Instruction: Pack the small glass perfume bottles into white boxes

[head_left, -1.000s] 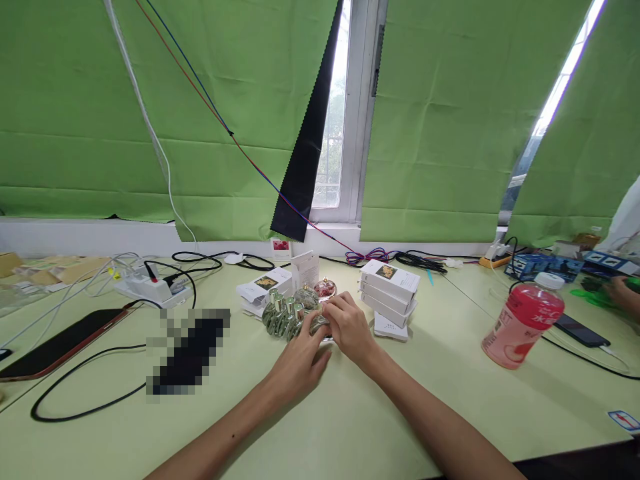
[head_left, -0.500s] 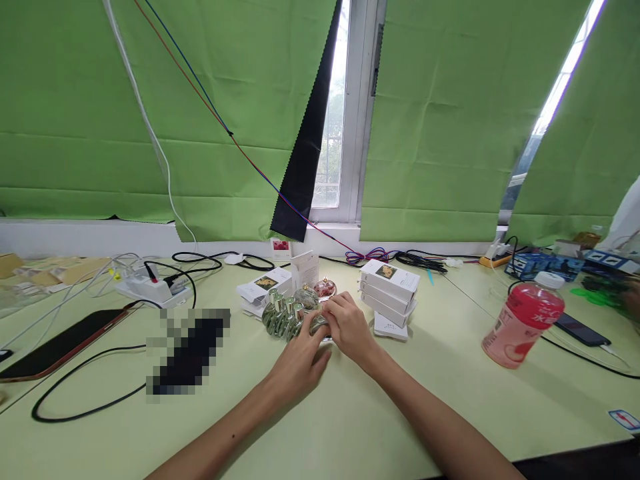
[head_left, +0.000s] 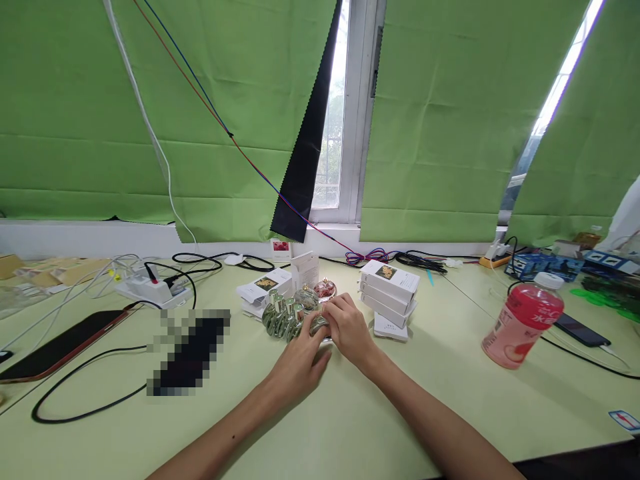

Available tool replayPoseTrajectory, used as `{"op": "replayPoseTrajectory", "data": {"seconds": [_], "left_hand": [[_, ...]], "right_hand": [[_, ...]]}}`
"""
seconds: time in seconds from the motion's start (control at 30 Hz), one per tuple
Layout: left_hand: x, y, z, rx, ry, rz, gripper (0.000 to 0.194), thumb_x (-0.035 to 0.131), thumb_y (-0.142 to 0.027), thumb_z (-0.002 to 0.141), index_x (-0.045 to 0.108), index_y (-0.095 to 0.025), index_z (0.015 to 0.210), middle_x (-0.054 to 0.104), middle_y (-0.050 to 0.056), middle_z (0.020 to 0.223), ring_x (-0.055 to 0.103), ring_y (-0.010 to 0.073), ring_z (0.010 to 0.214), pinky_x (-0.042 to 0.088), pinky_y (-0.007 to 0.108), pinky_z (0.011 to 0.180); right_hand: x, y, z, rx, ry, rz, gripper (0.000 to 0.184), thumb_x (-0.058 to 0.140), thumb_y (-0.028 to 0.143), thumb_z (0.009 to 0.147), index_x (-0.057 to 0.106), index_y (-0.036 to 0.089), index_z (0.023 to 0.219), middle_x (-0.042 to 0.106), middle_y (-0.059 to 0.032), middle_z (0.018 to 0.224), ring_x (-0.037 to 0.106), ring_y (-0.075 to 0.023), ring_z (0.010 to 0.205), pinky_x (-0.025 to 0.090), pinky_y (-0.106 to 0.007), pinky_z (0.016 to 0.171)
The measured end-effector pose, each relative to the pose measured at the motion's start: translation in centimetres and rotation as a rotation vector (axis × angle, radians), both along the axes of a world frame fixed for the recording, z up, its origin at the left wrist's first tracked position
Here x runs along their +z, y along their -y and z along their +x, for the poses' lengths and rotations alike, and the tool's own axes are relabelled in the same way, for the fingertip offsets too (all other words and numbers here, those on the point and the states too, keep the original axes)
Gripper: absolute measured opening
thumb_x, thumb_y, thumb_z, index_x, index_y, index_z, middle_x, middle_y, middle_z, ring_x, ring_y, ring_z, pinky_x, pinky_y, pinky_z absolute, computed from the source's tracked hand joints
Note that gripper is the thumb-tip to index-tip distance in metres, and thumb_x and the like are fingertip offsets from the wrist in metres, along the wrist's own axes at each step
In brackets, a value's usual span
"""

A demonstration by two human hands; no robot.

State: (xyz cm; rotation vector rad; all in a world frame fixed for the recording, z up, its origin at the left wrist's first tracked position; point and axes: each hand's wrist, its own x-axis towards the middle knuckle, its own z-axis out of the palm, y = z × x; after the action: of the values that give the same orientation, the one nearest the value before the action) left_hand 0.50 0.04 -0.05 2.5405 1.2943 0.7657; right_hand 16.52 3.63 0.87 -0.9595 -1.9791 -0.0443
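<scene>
Both my hands meet at the middle of the pale green table (head_left: 350, 413). My left hand (head_left: 300, 363) and my right hand (head_left: 347, 330) have their fingers closed around a small clear glass bottle (head_left: 319, 325), mostly hidden between them. Just left of it stands a cluster of several similar glass bottles with silver caps (head_left: 283, 317). A pink-tinted round bottle (head_left: 325, 289) sits behind my fingers. A stack of white boxes (head_left: 389, 287) lies to the right of my right hand, and more white boxes (head_left: 265, 288) lie behind the bottles.
A pink drink bottle (head_left: 523, 320) stands at the right, a dark phone (head_left: 583, 330) beyond it. At the left lie a phone (head_left: 60, 345), a power strip (head_left: 150, 288) with cables, and a black cable loop (head_left: 80, 393). Green curtains and a window back the table.
My hands and the bottles have barely moved. Another person's hand at the far right edge has withdrawn out of view.
</scene>
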Motion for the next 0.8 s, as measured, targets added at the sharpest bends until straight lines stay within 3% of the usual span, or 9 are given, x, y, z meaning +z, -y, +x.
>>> {"op": "replayPoseTrajectory", "data": {"seconds": [0.17, 0.33, 0.6, 0.8], "left_hand": [[0.06, 0.02, 0.01, 0.013, -0.024, -0.01, 0.02, 0.05, -0.02, 0.09, 0.054, -0.023, 0.109, 0.035, 0.013, 0.149, 0.069, 0.0208, 0.079, 0.055, 0.036, 0.066], [0.07, 0.12, -0.05, 0.004, -0.008, -0.009, 0.019, 0.05, -0.02, 0.09, 0.055, -0.024, 0.108, 0.034, 0.012, 0.151, 0.069, 0.022, 0.084, 0.056, 0.037, 0.07], [0.05, 0.12, 0.02, 0.019, 0.009, -0.004, 0.025, 0.051, -0.02, 0.089, 0.057, -0.025, 0.113, 0.039, 0.012, 0.146, 0.068, 0.0192, 0.073, 0.054, 0.035, 0.064], [-0.34, -0.1, -0.08, 0.017, 0.0, 0.002, 0.02, 0.051, -0.021, 0.09, 0.056, -0.024, 0.109, 0.038, 0.013, 0.146, 0.069, 0.0202, 0.075, 0.053, 0.036, 0.065]], "right_hand": [[0.06, 0.03, 0.02, 0.041, -0.092, -0.041, 0.025, 0.047, 0.01, 0.097, 0.056, 0.022, 0.076, 0.061, -0.0052, 0.083, 0.05, -0.0224, 0.086, 0.047, -0.034, 0.072], [0.36, 0.11, 0.02, 0.032, -0.052, -0.043, 0.026, 0.047, 0.01, 0.096, 0.056, 0.022, 0.076, 0.061, -0.0058, 0.083, 0.05, -0.0227, 0.087, 0.046, -0.033, 0.071], [0.5, 0.25, -0.06, 0.0, 0.013, -0.02, 0.025, 0.048, 0.006, 0.094, 0.059, 0.023, 0.078, 0.06, -0.0058, 0.085, 0.05, -0.0224, 0.087, 0.045, -0.032, 0.069], [0.47, 0.16, -0.03, 0.038, -0.107, -0.057, 0.023, 0.049, 0.009, 0.094, 0.058, 0.022, 0.077, 0.063, -0.005, 0.083, 0.051, -0.0221, 0.086, 0.046, -0.032, 0.073]]}}
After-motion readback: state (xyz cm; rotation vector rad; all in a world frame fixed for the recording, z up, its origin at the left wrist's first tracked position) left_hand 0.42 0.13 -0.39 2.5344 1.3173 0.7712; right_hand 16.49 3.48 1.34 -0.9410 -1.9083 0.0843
